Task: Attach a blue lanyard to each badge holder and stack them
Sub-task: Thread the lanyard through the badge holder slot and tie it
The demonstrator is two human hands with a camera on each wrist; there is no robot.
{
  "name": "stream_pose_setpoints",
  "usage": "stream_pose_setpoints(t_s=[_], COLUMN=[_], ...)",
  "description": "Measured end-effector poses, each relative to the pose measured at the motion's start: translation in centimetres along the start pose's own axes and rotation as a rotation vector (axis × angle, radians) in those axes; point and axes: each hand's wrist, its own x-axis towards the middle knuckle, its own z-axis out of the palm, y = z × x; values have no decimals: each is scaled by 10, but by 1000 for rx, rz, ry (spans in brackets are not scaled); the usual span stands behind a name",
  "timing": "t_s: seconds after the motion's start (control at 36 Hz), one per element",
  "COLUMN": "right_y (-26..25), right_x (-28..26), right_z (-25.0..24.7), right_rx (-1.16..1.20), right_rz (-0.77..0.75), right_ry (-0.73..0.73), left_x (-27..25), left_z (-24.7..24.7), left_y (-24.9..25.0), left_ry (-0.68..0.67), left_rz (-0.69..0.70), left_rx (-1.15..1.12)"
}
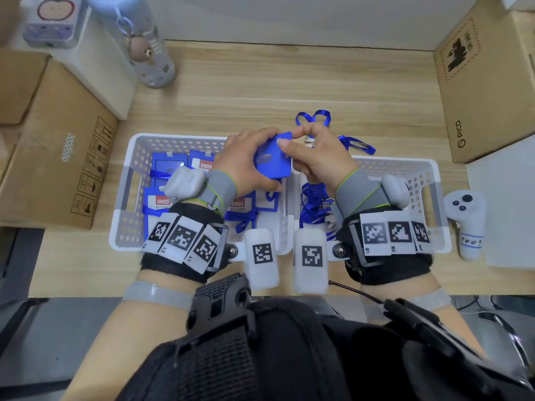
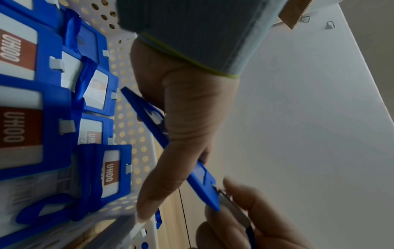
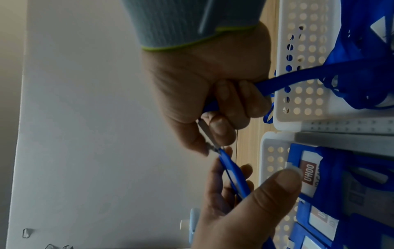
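Observation:
My left hand [image 1: 249, 160] grips a blue badge holder [image 1: 272, 163] above the two baskets, back side up. My right hand [image 1: 292, 140] pinches a metal lanyard clip [image 3: 205, 133] against the holder's top slot, with the blue lanyard [image 1: 314, 117] trailing over the table behind. In the left wrist view the holder [image 2: 149, 112] shows edge-on with the clip [image 2: 234, 207] at its end. The strap [image 3: 298, 74] runs out of my right palm. Finished holders with lanyards [image 1: 162, 204] lie in the left white basket [image 1: 139, 140]. Loose lanyards [image 1: 314, 204] fill the right basket [image 1: 405, 163].
Cardboard boxes stand at the left [image 1: 58, 146] and right [image 1: 486, 82] of the wooden table. A clear bottle [image 1: 144, 47] stands at the back left. A white controller [image 1: 466, 218] lies right of the baskets beside a white box [image 1: 506, 204].

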Motion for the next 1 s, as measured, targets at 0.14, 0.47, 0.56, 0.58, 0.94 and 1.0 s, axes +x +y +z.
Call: stream_pose_setpoints(t_s=[0.14,0.47,0.56,0.58,0.94,1.0], right_y=[3,5,12,14,-6,-12], right_x=[4,10,12,12,-5,-6], right_z=[-3,-2,-3,-4,5,2], right_rx=[16,153,-124,-217,-818,-855], right_rz=[-18,-233,-279,-292,-290,-309], right_ry=[-7,117,127,119,-266,-275], left_x=[-2,-8,-6,-5,4,4], left_z=[0,3,3,3,-8,-9], left_y=[-1,9,14,15,2,5], left_ry=[-1,-13,-28,-13,337,327], left_rz=[-15,-196,-299,-323,-196,-103], left_rx=[-5,-559,-671,-715,-299,-164])
